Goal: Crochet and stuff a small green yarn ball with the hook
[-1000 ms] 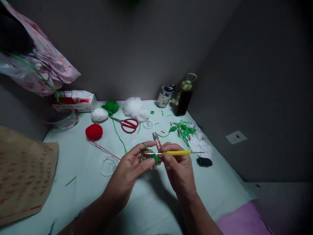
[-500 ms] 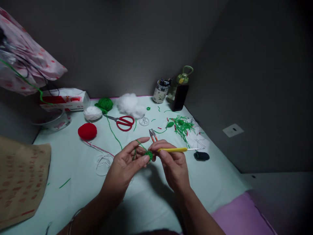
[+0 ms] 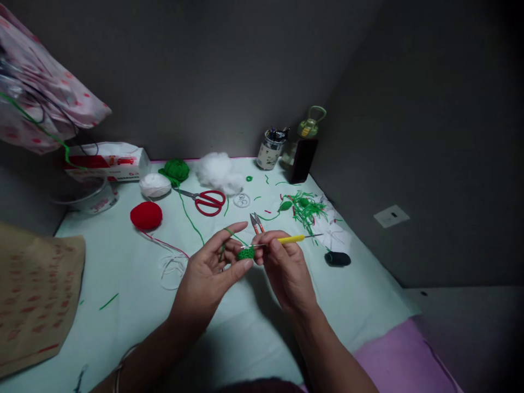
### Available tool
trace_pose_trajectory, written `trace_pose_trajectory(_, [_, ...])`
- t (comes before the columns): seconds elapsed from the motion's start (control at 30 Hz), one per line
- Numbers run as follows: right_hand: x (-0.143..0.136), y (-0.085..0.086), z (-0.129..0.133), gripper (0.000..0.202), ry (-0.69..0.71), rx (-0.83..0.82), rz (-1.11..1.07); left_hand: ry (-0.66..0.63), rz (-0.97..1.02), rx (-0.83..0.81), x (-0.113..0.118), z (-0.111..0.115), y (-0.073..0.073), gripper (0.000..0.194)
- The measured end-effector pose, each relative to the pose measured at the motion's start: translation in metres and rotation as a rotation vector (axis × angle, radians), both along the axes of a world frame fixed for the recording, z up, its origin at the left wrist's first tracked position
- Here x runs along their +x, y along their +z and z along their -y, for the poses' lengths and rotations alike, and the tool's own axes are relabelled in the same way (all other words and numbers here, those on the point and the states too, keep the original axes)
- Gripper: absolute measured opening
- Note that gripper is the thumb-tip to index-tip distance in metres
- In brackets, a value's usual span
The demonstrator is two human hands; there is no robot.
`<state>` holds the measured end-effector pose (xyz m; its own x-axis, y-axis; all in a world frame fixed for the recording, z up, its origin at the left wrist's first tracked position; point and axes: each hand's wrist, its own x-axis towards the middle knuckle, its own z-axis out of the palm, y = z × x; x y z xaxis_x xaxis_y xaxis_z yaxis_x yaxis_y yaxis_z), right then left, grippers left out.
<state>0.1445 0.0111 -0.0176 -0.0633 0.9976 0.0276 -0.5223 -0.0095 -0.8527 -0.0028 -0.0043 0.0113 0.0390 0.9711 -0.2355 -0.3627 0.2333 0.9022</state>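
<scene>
Between its thumb and fingers, my left hand (image 3: 215, 265) pinches a small green crochet piece (image 3: 246, 254). A strand of green yarn (image 3: 235, 234) runs over its raised index finger. My right hand (image 3: 289, 267) grips a crochet hook (image 3: 291, 239) by its yellow handle, and the hook's metal shaft reaches left to the top of the green piece. Whether the tip is inside a stitch is too small to tell. Just behind my right fingers lie thread snips (image 3: 256, 222) with orange handles. From the green yarn ball (image 3: 176, 171), a strand trails toward my left hand.
Red-handled scissors (image 3: 208, 202), a red yarn ball (image 3: 146, 216), a white yarn ball (image 3: 155, 185) and white stuffing (image 3: 219, 172) lie beyond my hands. Green yarn scraps (image 3: 307, 212) are at right, near a dark spool (image 3: 338, 258). A phone (image 3: 303, 160) leans against a bottle (image 3: 311, 123). A paper bag (image 3: 39, 305) stands left.
The crochet hook has tilted and shifted left, its handle now closer inside my right hand. The green piece has turned slightly in my left fingers. The view has shifted a little.
</scene>
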Motion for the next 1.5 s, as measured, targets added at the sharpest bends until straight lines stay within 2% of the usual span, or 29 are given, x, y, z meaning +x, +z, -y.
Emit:
trace_pose_trajectory(0.13, [-0.002, 0.001, 0.001, 0.015, 0.005, -0.044, -0.044, -0.018, 0.043, -0.012, -0.002, -0.001, -0.004, 0.048])
trace_pose_trajectory(0.37, [-0.004, 0.004, 0.002, 0.014, -0.02, -0.021, -0.039, -0.053, 0.063, 0.025, -0.006, -0.002, -0.012, 0.05])
trace_pose_trajectory(0.67, [-0.003, 0.001, 0.002, 0.014, -0.011, 0.041, 0.02, -0.098, 0.085, 0.068, -0.006, -0.002, -0.011, 0.051])
trace_pose_trajectory(0.83, [-0.004, 0.001, 0.004, 0.014, -0.01, 0.03, 0.014, -0.07, 0.051, 0.066, -0.008, -0.001, -0.01, 0.052])
trace_pose_trajectory(1.03, [-0.004, 0.005, 0.002, 0.015, -0.01, 0.027, -0.029, -0.066, 0.003, 0.064, -0.008, -0.003, -0.01, 0.043])
trace_pose_trajectory(1.27, [0.005, 0.005, 0.004, 0.021, 0.007, 0.222, 0.1, -0.067, -0.05, 0.055, -0.01, -0.002, -0.008, 0.041])
trace_pose_trajectory(1.37, [0.008, 0.007, 0.01, 0.022, -0.058, 0.36, 0.292, -0.035, -0.124, 0.065, -0.01, -0.002, -0.007, 0.041])
trace_pose_trajectory(1.5, [0.008, 0.013, 0.018, 0.024, -0.145, 0.618, 0.67, 0.037, -0.265, 0.146, -0.008, -0.001, -0.007, 0.039])
